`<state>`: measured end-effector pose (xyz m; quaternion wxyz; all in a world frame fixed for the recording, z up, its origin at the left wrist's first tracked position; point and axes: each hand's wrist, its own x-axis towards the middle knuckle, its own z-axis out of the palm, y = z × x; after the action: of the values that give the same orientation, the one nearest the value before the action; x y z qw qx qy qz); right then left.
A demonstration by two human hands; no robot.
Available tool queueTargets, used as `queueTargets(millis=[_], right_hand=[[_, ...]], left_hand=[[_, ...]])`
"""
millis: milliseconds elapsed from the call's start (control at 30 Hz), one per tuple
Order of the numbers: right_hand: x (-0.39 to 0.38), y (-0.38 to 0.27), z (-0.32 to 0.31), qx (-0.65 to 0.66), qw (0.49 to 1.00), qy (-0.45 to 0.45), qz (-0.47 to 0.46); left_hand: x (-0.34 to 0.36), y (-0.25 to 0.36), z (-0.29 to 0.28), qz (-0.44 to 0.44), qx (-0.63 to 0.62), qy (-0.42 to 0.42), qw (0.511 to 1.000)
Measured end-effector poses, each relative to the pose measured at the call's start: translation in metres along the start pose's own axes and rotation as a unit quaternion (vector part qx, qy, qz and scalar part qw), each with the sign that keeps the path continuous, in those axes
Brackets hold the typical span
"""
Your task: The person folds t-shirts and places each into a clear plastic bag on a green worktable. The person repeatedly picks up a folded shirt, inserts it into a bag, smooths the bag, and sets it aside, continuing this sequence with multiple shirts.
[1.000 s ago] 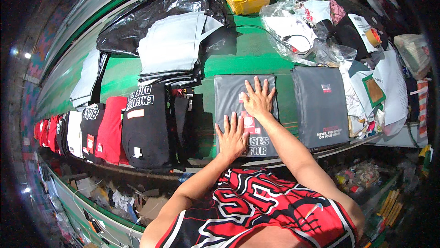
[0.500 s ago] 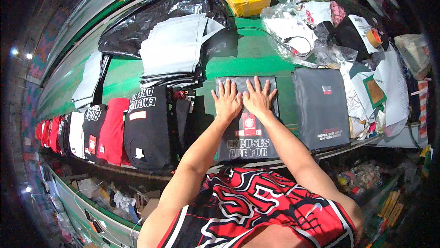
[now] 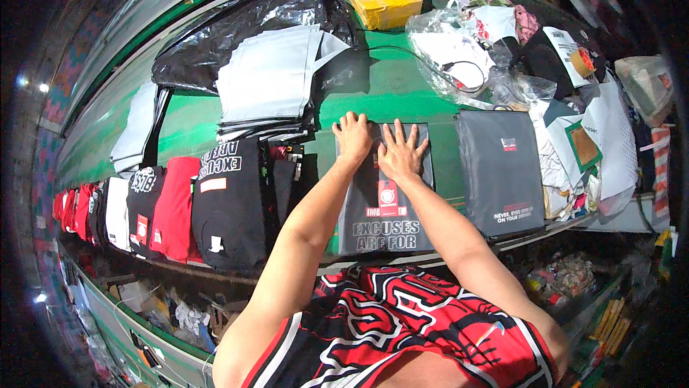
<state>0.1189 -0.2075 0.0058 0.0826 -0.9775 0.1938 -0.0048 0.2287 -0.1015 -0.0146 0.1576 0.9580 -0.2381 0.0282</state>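
Note:
A grey translucent bag (image 3: 385, 234) with a folded printed garment and red tag inside lies flat in front of me. My left hand (image 3: 354, 138) has its fingers curled closed on the bag's upper left edge. Beside it, my right hand (image 3: 400, 150) lies open on the upper part of the bag, fingers spread. A second grey packed bag (image 3: 500, 169) lies just to the right. Folded black garments (image 3: 230, 216) are piled to the left of my bag, with red ones (image 3: 176, 208) farther left.
Light grey bag stacks (image 3: 262, 76) sit on crumpled black plastic (image 3: 197, 47) on the green worktable (image 3: 398, 90). At the back are a yellow box (image 3: 384, 7) and cord. Loose garments, plastic and paper (image 3: 452, 47) crowd the right. A cluttered shelf (image 3: 560, 280) lies below the front edge.
My left hand has moved up the bag to its top edge, and its spread fingers have curled closed. My right hand stays spread on the bag, slightly lower.

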Motion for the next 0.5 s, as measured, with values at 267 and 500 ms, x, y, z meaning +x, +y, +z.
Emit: queueTargets(millis=[267,500], right_hand=[[-0.001,0.001,0.002,0.002,1.0,0.008,-0.002],[-0.001,0.003,0.004,0.005,1.0,0.008,-0.001]], left_hand=[[0.025,-0.012,-0.007,0.038,-0.014,-0.072,0.997],[0.033,-0.049,-0.031,0.025,0.039,-0.118,0.992]])
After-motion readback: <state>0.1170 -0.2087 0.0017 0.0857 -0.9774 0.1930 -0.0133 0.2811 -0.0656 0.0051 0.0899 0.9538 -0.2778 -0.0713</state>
